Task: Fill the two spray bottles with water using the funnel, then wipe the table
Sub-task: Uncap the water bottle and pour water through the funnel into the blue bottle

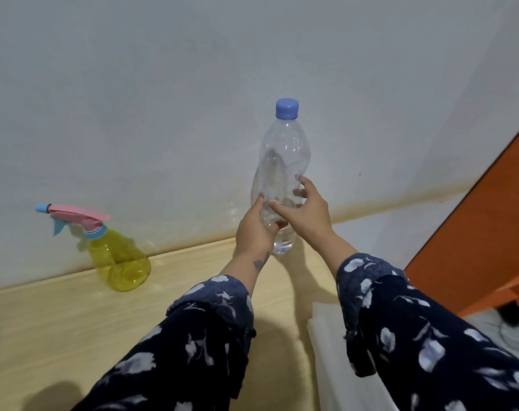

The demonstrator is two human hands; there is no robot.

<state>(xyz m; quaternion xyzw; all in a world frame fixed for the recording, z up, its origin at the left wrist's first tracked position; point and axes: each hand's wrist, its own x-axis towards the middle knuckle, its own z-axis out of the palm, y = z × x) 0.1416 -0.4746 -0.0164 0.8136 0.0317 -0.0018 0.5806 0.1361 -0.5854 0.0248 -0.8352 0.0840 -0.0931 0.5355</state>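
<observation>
A tall clear plastic water bottle [282, 161] with a blue cap stands upright at the back of the wooden table [59, 315], near the wall, with a little water in its bottom. My left hand [254, 229] grips its lower part from the left. My right hand [304, 209] reaches in from the right with fingers spread and touches the bottle's side. A yellow spray bottle [119, 259] with a pink and blue trigger head stands at the back left, its nozzle pointing left. No funnel or second spray bottle is visible.
A pale wall [193, 84] rises directly behind the table. A white folded sheet or cloth [332, 345] lies on the table under my right forearm. An orange panel [474, 232] slants at the right, with the floor and some cables below it.
</observation>
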